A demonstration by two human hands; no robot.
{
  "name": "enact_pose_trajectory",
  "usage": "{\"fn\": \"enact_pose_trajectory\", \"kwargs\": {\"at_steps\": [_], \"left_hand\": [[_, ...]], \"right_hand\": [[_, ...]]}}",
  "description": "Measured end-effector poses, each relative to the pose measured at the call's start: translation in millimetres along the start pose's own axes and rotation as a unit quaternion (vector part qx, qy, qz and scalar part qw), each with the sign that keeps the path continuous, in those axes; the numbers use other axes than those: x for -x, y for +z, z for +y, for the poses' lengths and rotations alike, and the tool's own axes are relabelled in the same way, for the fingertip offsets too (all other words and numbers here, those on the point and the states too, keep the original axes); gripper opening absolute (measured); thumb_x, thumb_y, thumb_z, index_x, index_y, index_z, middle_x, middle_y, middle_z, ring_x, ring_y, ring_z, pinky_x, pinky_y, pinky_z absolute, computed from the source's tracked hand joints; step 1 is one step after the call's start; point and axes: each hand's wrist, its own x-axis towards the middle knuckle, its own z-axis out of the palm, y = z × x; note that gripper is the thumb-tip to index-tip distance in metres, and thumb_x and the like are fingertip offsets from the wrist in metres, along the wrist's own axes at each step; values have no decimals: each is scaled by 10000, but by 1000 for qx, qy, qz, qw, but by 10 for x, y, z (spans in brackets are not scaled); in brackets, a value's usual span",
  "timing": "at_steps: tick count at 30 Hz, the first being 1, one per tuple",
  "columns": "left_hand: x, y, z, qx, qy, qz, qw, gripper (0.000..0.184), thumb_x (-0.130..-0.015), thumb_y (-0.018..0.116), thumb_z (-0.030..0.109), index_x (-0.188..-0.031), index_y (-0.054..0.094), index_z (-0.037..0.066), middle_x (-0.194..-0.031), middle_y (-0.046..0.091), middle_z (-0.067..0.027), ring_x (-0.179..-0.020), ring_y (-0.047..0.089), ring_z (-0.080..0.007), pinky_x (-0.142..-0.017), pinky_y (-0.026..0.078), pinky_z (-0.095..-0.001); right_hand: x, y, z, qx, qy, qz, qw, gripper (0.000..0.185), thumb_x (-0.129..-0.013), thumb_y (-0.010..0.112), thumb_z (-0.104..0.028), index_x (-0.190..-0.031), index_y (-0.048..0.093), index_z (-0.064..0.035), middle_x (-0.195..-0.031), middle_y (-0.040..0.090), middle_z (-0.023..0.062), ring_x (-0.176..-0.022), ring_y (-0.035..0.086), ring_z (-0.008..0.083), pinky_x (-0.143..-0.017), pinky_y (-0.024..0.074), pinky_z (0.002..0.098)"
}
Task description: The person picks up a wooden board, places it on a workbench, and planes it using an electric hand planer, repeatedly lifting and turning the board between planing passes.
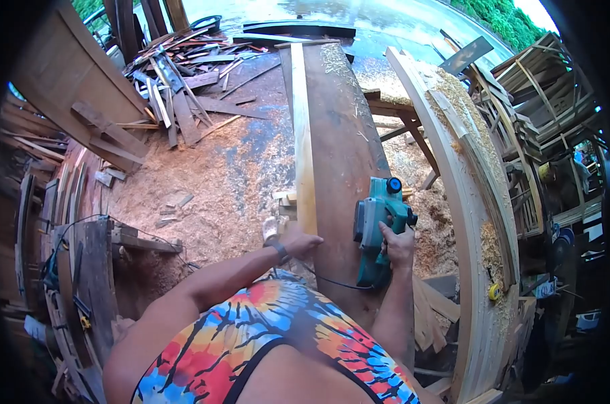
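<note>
My right hand (397, 246) is wrapped round the handle of a teal electric planer (379, 232). The planer is on the right side of a wide brown board (342, 148), near my body. A long pale wooden strip (302, 135) runs along the board's left edge. My left hand (298, 242), with a band at the wrist, grips the near end of this strip. One digit points right across it, and the other fingers are mostly hidden. From the planer's rear a dark cord (332, 279) loops left towards my left wrist.
Wood shavings (204, 182) cover the ground on the left. Scrap wood (184, 74) is heaped at the far left. On the right lies a long pale beam (453, 175), with a yellow tape measure (495, 291) near it. A wooden stand (99, 269) is at the lower left.
</note>
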Motion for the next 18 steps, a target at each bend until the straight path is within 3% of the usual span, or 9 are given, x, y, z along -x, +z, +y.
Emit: {"fn": "enact_pose_trajectory", "kwargs": {"at_steps": [1,4,6,8,13,18], "left_hand": [[109,-88,93,32,20,-27,999,467,-822,808,255,-1144,628,-31,-876,714,-101,-661,676,-167,-485,539,-273],[750,-253,632,184,90,-16,979,495,-826,802,167,-1219,581,-38,-947,719,-96,-691,681,-154,-526,553,-278],[943,-426,917,309,155,-123,930,540,-826,780,67,-1293,532,-41,-1022,718,-112,-776,698,-156,-660,583,-287],[1250,-518,1356,333,294,-122,888,498,-851,741,53,-1298,545,-43,-1078,714,-134,-877,712,-167,-788,582,-305],[1360,-782,1973,338,398,-96,847,430,-931,668,142,-1267,554,-100,-1162,687,-187,-1024,709,-236,-950,573,-357],[1354,-815,2242,347,449,-83,819,430,-973,617,153,-1279,537,-139,-1202,660,-224,-1077,691,-282,-977,566,-370]], "right_hand": [[-15,7,-3,-5,-5,0,1000,297,-872,773,-143,-1083,596,-34,-630,544,-8,-432,493,98,-397,386,252],[17,13,12,-11,-12,2,1000,292,-866,777,-139,-1070,593,-38,-627,549,-8,-425,489,94,-392,382,252],[0,16,-3,-3,-15,1,1000,293,-863,780,-140,-1064,592,-39,-622,550,-7,-421,487,92,-389,379,252],[-15,4,17,-2,-21,-1,1000,303,-862,785,-154,-1065,595,-36,-615,549,-8,-422,487,89,-389,379,253],[-12,7,49,2,-15,6,1000,302,-861,788,-166,-1068,607,-38,-613,548,-11,-429,493,88,-396,380,251],[-8,-6,75,2,-22,11,1000,288,-858,791,-165,-1051,614,-45,-614,549,-14,-436,499,87,-401,381,249]]}}
